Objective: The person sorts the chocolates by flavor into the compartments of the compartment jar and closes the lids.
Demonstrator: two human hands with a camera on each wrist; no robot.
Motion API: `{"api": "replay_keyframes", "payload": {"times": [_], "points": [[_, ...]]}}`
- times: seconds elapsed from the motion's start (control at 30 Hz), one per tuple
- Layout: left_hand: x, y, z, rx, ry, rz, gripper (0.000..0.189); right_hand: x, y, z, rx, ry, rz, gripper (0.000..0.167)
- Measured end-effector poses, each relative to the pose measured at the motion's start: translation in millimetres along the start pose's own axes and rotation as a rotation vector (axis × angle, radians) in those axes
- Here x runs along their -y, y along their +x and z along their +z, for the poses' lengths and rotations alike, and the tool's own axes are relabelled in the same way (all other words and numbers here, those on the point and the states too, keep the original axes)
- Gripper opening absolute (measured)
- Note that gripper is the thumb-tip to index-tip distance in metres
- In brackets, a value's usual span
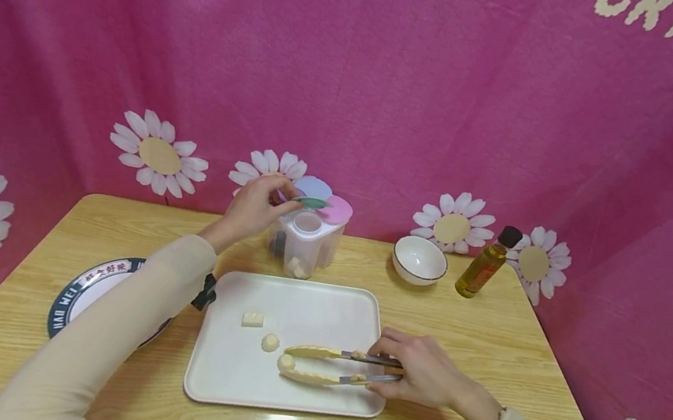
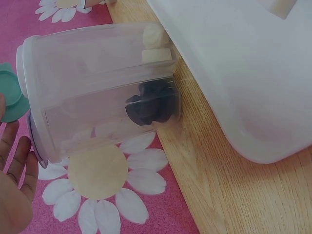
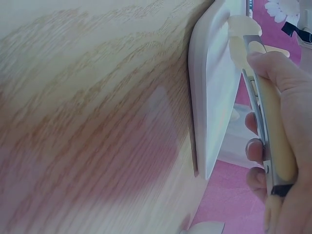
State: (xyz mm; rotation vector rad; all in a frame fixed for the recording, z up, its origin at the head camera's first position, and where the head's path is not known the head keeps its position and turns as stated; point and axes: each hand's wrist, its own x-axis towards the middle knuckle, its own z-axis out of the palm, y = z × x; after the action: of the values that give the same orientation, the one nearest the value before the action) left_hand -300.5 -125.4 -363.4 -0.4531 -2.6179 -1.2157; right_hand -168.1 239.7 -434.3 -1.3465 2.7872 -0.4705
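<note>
Left hand (image 1: 256, 206): as the container (image 1: 303, 250) stood behind the tray (image 1: 316, 311), it pinched the raised green lid (image 1: 314, 203).
Right hand (image 1: 422, 371): gripped the tongs (image 1: 319, 353) over the tray.

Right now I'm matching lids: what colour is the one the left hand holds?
Teal green; the lid shows best in the left wrist view.

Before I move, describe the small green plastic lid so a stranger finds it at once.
On the wooden table, beyond the rectangular white tray, stands a translucent plastic container. At its top, the left hand pinches the green lid. Its colour sets it apart from the blue lid and pink lid beside it.
</note>
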Motion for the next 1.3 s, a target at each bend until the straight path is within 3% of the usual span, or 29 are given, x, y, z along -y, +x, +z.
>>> {"api": "replay_keyframes", "payload": {"times": [0.5,1.03,1.3], "points": [[-0.5,-0.5,-1.1,0.003,-0.006,-0.003,0.021,0,5.9,-11,0.01,0.001,0.019,0.032],[0.7,0.8,-0.3,0.001,-0.002,0.001,0.021,-20,37.0,-67,-0.226,-0.155,-0.01,0.037],[1.3,1.0,0.4,-0.007,0.009,0.016,0.02,-33,56.6,-90,-0.283,-0.188,0.022,0.042]]}}
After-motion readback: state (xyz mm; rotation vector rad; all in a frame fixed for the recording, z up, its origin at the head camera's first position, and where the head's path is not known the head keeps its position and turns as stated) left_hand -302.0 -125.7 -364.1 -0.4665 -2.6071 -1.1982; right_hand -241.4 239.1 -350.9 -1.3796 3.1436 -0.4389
